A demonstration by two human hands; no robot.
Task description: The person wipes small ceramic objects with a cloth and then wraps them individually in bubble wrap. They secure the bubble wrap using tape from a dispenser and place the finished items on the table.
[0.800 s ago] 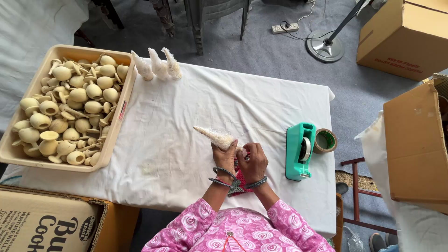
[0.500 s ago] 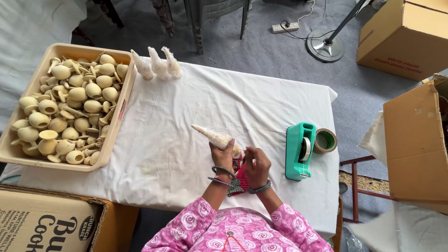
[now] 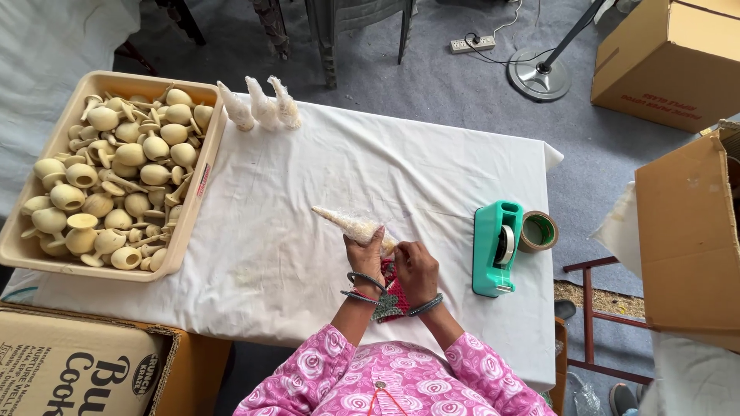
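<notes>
My left hand (image 3: 364, 256) grips the thick end of a cone-shaped piece wrapped in clear plastic (image 3: 344, 223), whose tip points up and to the left over the white tablecloth (image 3: 293, 200). My right hand (image 3: 415, 267) is closed beside it at the wrapped piece's wide end, fingers touching the wrap. A red and grey cloth (image 3: 390, 298) lies under both wrists. Bangles circle each wrist.
A tan tub (image 3: 193, 208) of pale wooden pots and parts sits at the left. Three wrapped cones (image 3: 262, 104) stand at the table's far edge. A teal tape dispenser (image 3: 497, 248) and a brown tape roll (image 3: 538, 231) lie right. Cardboard boxes (image 3: 690, 239) flank the table.
The wrapped cone has tilted slightly and my hands have shifted a little closer together around its wide end.
</notes>
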